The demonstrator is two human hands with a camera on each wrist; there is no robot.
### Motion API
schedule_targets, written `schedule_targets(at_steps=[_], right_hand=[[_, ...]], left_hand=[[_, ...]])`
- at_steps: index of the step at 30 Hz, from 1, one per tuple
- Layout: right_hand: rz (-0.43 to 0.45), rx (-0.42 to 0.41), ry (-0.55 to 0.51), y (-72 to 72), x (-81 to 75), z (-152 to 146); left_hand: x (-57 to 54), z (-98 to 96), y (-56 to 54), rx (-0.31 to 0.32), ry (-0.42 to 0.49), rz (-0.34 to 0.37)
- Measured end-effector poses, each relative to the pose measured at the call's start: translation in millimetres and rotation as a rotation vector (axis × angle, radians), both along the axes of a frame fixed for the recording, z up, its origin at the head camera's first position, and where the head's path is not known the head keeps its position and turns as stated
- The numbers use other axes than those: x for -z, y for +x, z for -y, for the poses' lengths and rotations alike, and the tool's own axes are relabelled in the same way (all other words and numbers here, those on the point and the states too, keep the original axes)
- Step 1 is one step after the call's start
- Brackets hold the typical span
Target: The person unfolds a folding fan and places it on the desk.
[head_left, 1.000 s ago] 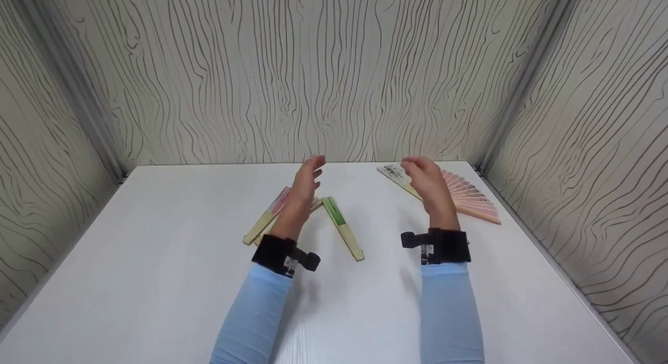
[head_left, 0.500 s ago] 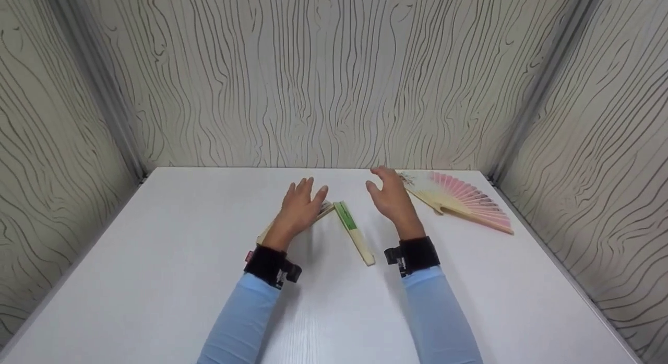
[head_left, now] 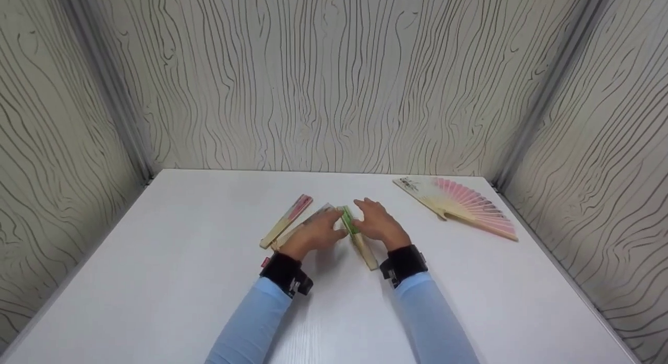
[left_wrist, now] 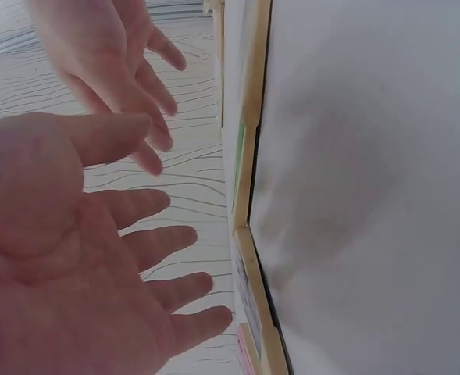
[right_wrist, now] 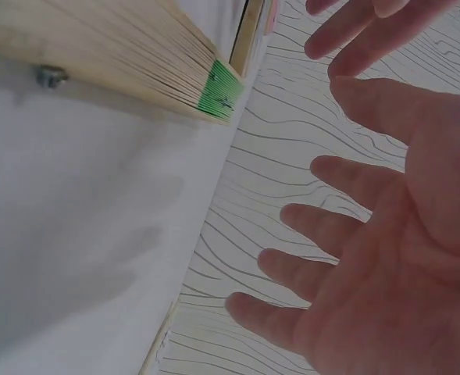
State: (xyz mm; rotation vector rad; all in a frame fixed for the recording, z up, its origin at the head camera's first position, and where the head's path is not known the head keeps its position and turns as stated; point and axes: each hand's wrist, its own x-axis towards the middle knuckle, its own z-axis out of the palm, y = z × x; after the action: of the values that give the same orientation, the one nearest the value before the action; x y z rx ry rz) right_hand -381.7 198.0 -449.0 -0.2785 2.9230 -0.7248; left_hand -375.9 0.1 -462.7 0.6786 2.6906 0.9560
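Note:
A closed folding fan with a green band [head_left: 368,253] lies on the white table between the two hands. My left hand [head_left: 317,233] hovers at its left side, over a second closed fan [head_left: 302,224] with a dark print. To the right of the green fan is my right hand [head_left: 383,225]. Both wrist views show the fingers spread and apart from the fans, with shadows on the table. The right wrist view shows the green fan's ribs [right_wrist: 120,55] and metal rivet. Past the left hand lies a closed pink fan [head_left: 287,222].
A pink and white fan [head_left: 459,204] lies spread near the back right corner of the white table [head_left: 182,280]. Walls with a wood-grain print [head_left: 323,82] enclose the back and both sides.
Both hands have come down and inward toward the green fan, the right one moving left from near the spread fan. The head view has shifted slightly. The fans appear to lie where they were.

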Motion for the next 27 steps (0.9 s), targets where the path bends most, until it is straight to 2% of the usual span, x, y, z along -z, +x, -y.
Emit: schedule_targets(at_steps=[1, 3, 7, 8, 11, 16, 19, 23, 25, 27], right_hand=[[0.023, -0.016, 0.013, 1.4, 1.7, 0.8], [0.07, -0.036, 0.032, 4.2, 4.2, 1.8], [0.123, -0.044, 0.056, 7.0, 6.2, 3.6], [0.134, -0.038, 0.057, 7.3, 6.3, 4.2], [0.136, -0.041, 0.051, 6.2, 6.7, 6.9], [0.084, -0.097, -0.001, 2.1, 7.5, 10.9], [0.075, -0.081, -0.059, -0.1, 9.0, 10.8], [0.075, 0.009, -0.157, -3.9, 14.1, 9.0], [0.069, 0.042, -0.195, -5.9, 16.6, 8.4], [0.071, 0.063, -0.223, -8.0, 18.9, 8.0]], left_hand=[[7.1, -0.4, -3.5, 0.024, -0.003, -0.013], [10.1, -2.1, -2.8, 0.056, 0.007, 0.006], [14.4, -5.7, 0.6, 0.087, 0.009, 0.058], [10.3, -7.2, 5.4, 0.082, 0.014, 0.096], [11.1, -10.1, 8.5, 0.073, -0.004, 0.131], [10.4, -13.6, 8.6, 0.056, -0.035, 0.125], [12.1, -15.2, 9.9, 0.032, 0.058, 0.15], [15.2, -15.9, 10.5, 0.013, 0.271, 0.188], [16.0, -15.1, 9.8, -0.007, 0.336, 0.208], [16.0, -13.6, 9.1, -0.042, 0.362, 0.239]])
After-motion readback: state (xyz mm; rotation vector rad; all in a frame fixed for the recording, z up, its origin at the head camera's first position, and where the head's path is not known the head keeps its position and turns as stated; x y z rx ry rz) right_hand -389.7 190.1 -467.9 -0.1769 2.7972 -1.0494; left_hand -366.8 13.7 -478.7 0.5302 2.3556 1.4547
